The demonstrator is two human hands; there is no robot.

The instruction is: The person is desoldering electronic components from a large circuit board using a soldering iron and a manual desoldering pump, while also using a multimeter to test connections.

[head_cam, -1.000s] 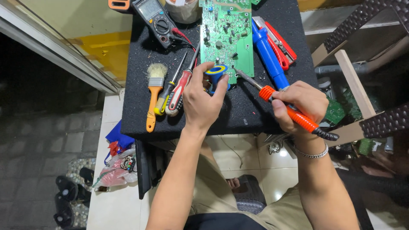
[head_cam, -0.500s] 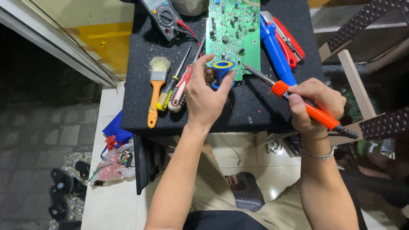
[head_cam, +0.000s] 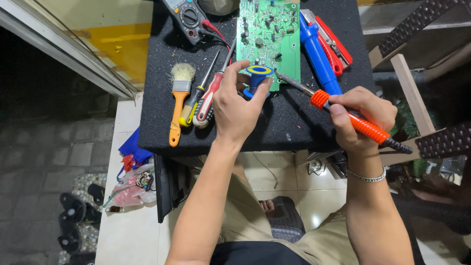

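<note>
My left hand [head_cam: 236, 105] grips a small blue spool of solder [head_cam: 258, 76] with a yellow ring on top, held just above the black mat [head_cam: 289, 125]. My right hand [head_cam: 360, 117] is closed around the orange handle of a soldering iron [head_cam: 360, 121]. Its metal tip [head_cam: 287, 81] points left and ends close to the spool, at the lower edge of a green circuit board [head_cam: 271, 37] lying flat on the mat.
Left of my hand lie a paintbrush [head_cam: 178, 100] and two screwdrivers [head_cam: 206, 98]. A multimeter [head_cam: 189, 17] with red lead sits at the top. A blue desoldering pump [head_cam: 319, 51] and red-handled pliers [head_cam: 336, 41] lie right of the board. Wooden furniture stands at the right.
The view has shifted slightly. Both hands keep their grips. The iron's tip has come a little closer to the spool at the board's edge.
</note>
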